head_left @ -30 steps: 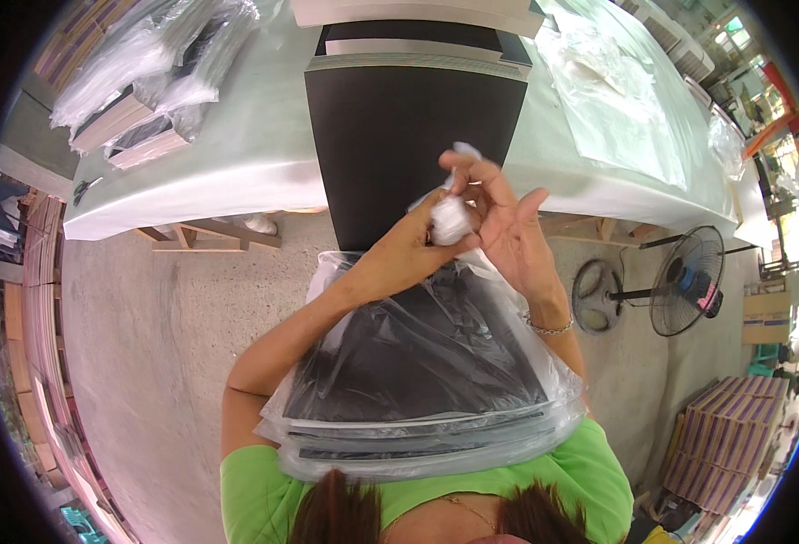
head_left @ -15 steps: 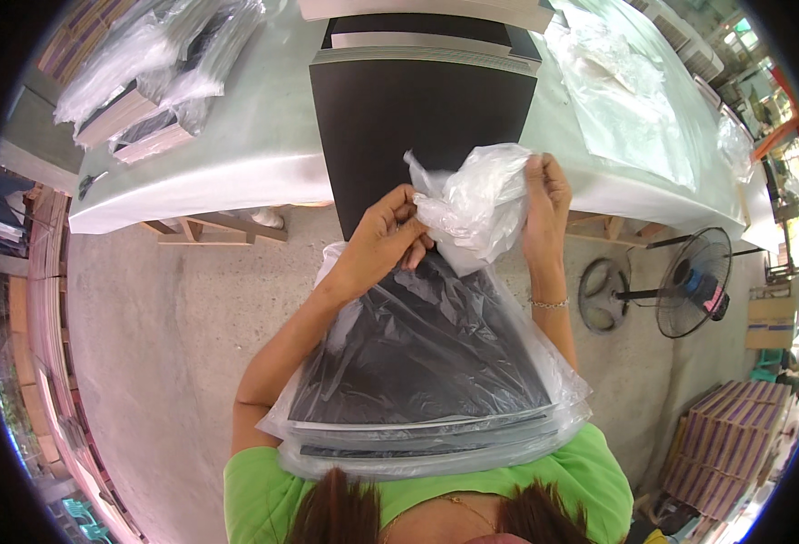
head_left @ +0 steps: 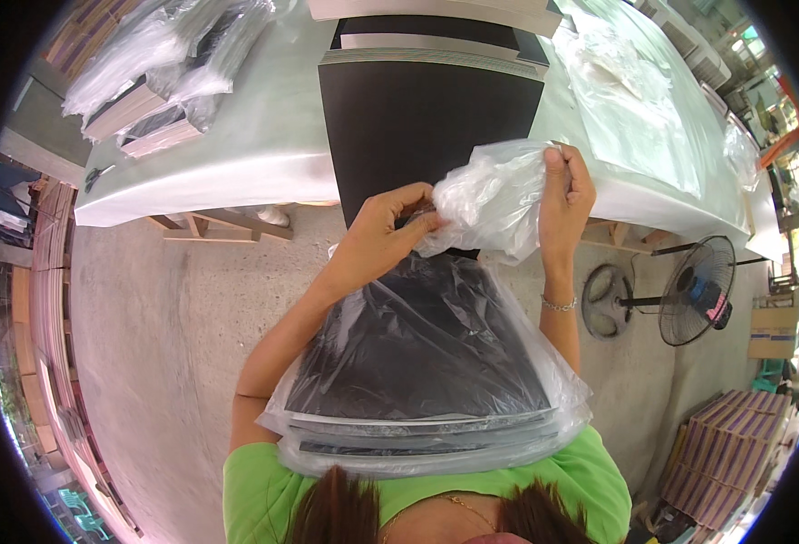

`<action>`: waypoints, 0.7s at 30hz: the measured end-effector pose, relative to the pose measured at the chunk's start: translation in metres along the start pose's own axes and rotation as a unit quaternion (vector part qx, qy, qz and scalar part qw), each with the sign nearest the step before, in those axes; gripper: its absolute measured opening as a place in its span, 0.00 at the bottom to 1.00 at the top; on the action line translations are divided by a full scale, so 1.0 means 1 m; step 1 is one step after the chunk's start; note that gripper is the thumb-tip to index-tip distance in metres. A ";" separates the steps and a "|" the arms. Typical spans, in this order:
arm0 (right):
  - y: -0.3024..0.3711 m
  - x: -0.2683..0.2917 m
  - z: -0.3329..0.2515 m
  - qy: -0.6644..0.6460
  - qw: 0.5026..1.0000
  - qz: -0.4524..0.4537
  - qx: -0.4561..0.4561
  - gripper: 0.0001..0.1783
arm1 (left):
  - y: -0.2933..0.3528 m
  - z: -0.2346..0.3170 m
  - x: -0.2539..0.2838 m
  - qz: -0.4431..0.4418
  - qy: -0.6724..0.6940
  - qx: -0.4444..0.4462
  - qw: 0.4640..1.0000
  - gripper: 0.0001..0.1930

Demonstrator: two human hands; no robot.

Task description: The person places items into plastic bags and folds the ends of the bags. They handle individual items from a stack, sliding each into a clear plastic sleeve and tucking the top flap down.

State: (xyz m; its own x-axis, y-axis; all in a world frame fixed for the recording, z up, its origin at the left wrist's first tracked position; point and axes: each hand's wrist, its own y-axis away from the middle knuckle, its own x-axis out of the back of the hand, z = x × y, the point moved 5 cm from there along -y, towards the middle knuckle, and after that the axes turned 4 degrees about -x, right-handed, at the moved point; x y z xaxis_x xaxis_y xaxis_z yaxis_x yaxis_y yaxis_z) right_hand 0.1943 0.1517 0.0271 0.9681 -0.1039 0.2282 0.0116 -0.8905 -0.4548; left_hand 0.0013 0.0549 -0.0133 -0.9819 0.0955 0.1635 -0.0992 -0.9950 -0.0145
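Note:
A stack of thin black sheets [head_left: 422, 363] sits inside a clear plastic bag [head_left: 499, 195], its near end resting against my chest. My left hand [head_left: 381, 236] pinches the loose bag mouth at its left side. My right hand [head_left: 564, 195] grips the same bunched plastic at its right, held upright. Both hands hover just before the table's front edge, over the far end of the stack.
A pale green table [head_left: 263, 145] carries a tall pile of black sheets [head_left: 431, 118], bagged bundles [head_left: 159, 82] at the far left and loose clear bags [head_left: 630, 100] at right. A floor fan [head_left: 694, 290] and stacked cartons [head_left: 721, 453] stand to my right on the concrete.
The bag mouth, a tight twist between my hands a second ago, has been spread open into a wide loose bunch. My hands have moved apart.

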 end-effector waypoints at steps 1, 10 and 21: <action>-0.002 0.003 0.000 -0.001 1.000 0.014 -0.005 0.14 | 0.000 -0.006 0.005 0.012 0.014 0.025 1.000 0.33; -0.002 0.002 0.035 -0.154 0.984 -0.009 -0.089 0.15 | 0.005 -0.002 0.002 0.078 0.082 -0.038 0.993 0.35; 0.053 0.035 -0.004 0.090 0.957 0.210 0.180 0.09 | 0.015 0.000 0.015 0.019 0.158 0.141 0.977 0.39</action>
State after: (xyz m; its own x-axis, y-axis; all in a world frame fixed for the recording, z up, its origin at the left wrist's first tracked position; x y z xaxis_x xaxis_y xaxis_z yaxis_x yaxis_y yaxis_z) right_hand 0.2281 0.0990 0.0144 0.8473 -0.5233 0.0907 -0.2525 -0.5471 -0.7981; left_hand -0.0145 0.0418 -0.0111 -0.9891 0.0186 -0.1462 -0.0574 -0.9623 0.2659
